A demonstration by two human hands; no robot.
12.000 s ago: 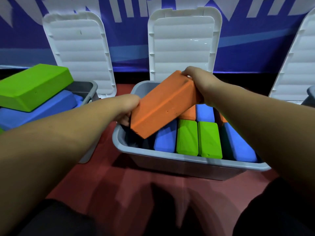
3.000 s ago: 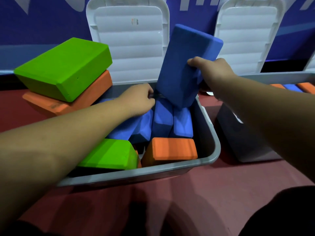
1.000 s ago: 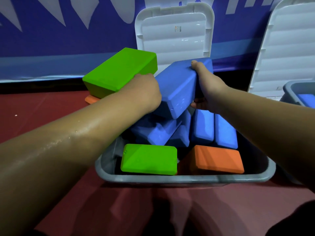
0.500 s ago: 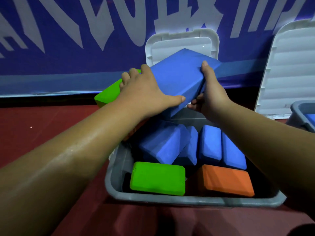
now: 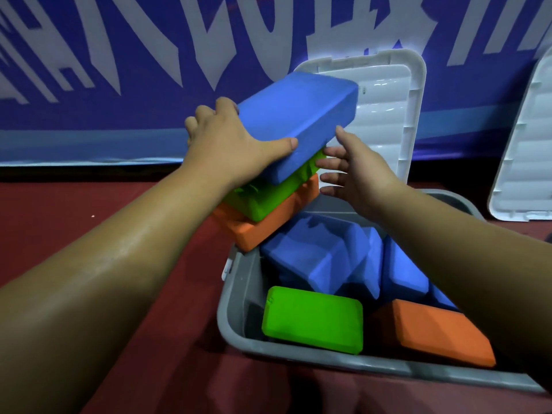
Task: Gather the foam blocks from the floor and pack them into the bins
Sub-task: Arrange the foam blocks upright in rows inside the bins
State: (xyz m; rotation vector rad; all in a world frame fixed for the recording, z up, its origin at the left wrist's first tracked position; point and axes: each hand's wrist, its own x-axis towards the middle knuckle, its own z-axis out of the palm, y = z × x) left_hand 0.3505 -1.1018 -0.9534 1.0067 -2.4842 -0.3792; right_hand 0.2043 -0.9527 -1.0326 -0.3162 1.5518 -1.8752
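The blue block is clamped at its near-left end by the left hand: the thumb is laid across the near side face and the fingers are curled over the far edge. The block is held tilted, far end raised, and its near end is seen to lie on a green block just beneath the left thumb. That green block is stacked on an orange block, which is perched over the far-left corner of the grey bin.

The right hand is held apart, fingers straight and spread, with nothing gripped. It is placed just right of the left thumb, at the blue block's near-right corner. Its thumb is raised toward the block's lower edge and its fingertips are pointed at the green block; whether either is touched cannot be told.

Below the right hand, inside the bin, several blue blocks are leaned together. Under the right forearm, a second green block and a second orange block are laid flat side by side. Beyond the right hand a white lid is propped against a blue banner, and another lid is seen further right. The bin is set on a red floor.
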